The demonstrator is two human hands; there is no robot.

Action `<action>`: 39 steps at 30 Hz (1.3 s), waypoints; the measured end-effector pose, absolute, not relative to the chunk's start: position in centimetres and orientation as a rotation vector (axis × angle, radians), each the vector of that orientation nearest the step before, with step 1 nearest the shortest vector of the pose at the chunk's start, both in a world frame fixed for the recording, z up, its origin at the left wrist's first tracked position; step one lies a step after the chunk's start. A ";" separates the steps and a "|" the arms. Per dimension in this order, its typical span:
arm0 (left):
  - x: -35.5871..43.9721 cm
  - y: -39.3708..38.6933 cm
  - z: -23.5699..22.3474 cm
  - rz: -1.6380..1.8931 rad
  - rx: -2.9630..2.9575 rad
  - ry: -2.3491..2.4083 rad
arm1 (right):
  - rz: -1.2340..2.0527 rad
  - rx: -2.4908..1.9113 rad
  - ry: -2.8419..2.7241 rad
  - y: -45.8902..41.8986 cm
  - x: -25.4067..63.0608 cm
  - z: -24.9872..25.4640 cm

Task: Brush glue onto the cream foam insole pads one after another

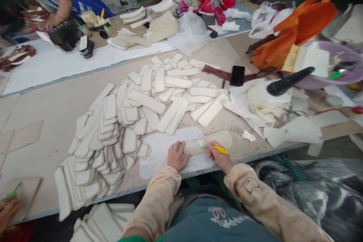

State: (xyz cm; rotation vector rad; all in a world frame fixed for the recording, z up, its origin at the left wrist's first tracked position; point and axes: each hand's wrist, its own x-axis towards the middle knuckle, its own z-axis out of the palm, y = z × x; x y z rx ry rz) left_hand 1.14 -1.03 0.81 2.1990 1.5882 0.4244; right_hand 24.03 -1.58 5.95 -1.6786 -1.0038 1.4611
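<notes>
My right hand (220, 155) grips a brush with a yellow handle (221, 149). Its whitish bristles touch a pale, flat strip with rounded ends (217, 140), and a white smear shows on the surface there. On the strip's left end rests my left hand (177, 155), its thumb and fingers apart and holding it down. Under the strip lies a white sheet (155, 162) on the table (56, 121). A large heap of similar off-white rounded pieces (146, 100), long and short, spreads just beyond and to the left of my left hand.
A crumpled white wad (248, 135), a white container with a black handle (269, 92), a phone (237, 75), an orange bag (283, 45) and a purple basin (346, 60) stand to the right. Another person's arm (62, 5) is at the far left; a hand (8, 210) shows lower left.
</notes>
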 end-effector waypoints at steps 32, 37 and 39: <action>0.7 -1.0 0.4 0.472 2.254 1.596 | 1.605 -1.613 -0.976 -3.1 18.2 6.0; 0.6 -0.9 0.6 0.440 2.251 1.590 | 1.433 -1.758 -0.834 -2.6 22.2 5.7; 0.6 -0.9 0.6 0.449 2.256 1.583 | 1.334 -1.791 -0.800 -2.6 23.3 6.2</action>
